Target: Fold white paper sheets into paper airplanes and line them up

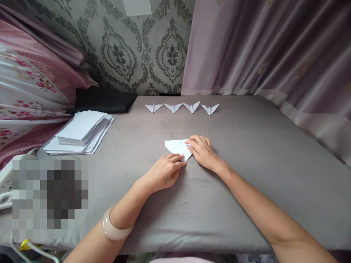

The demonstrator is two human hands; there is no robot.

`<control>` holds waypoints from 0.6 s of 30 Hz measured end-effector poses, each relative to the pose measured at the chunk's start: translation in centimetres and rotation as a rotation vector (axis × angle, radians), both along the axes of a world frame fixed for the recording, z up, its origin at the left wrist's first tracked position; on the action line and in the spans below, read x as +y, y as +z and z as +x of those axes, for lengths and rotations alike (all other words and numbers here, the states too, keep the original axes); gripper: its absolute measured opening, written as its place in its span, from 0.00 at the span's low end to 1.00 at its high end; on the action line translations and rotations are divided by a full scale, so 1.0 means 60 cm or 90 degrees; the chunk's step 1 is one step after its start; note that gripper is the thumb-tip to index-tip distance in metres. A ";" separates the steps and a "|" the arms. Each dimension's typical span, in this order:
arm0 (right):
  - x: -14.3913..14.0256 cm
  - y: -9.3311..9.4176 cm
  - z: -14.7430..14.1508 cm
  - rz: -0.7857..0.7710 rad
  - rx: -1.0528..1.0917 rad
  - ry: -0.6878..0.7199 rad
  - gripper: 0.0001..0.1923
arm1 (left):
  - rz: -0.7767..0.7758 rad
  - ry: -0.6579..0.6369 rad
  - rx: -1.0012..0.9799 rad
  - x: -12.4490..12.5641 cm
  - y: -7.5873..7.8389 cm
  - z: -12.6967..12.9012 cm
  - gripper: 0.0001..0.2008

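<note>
A partly folded sheet of white paper (175, 146) lies flat on the grey cloth in front of me, narrowing to a point on the near side. My left hand (166, 170) holds that near point, its fingers bent and pressed together on the paper. On the right edge rests my right hand (202, 150), with fingers curled over the sheet and partly hiding it. Beyond my hands, several folded white paper planes (173, 108) stand in a row, wings spread and noses toward me.
A stack of white paper (79, 131) sits at the left, before a folded black cloth (104, 99). A white power strip (13, 170) and a blurred-out patch (51, 197) occupy the near left. Curtains (260, 44) border the grey-covered table (263, 153) on the right.
</note>
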State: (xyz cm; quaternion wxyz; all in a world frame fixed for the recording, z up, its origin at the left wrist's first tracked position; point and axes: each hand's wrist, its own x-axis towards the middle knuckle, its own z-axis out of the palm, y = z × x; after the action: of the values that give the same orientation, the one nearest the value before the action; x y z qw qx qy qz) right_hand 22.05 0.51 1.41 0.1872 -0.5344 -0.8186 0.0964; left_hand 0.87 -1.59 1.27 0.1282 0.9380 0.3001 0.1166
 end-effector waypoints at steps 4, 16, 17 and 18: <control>-0.074 0.018 0.003 0.009 -0.055 0.047 0.17 | 0.002 0.004 0.001 -0.001 0.000 0.001 0.21; -0.093 0.006 0.028 -0.052 -0.120 0.027 0.22 | -0.014 0.000 0.023 -0.003 0.006 -0.001 0.21; -0.091 0.006 0.030 -0.048 -0.124 0.017 0.22 | -0.017 0.002 0.026 -0.003 0.007 0.000 0.21; -0.088 0.005 0.032 -0.045 -0.128 0.008 0.22 | -0.017 0.003 0.027 -0.003 0.008 0.000 0.20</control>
State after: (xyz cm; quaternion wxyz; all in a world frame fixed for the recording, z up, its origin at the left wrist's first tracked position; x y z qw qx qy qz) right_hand 23.97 -4.76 1.69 0.0845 -0.5425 -0.8327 0.0721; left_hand 0.88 -1.75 1.77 0.1343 0.9377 0.3067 0.0930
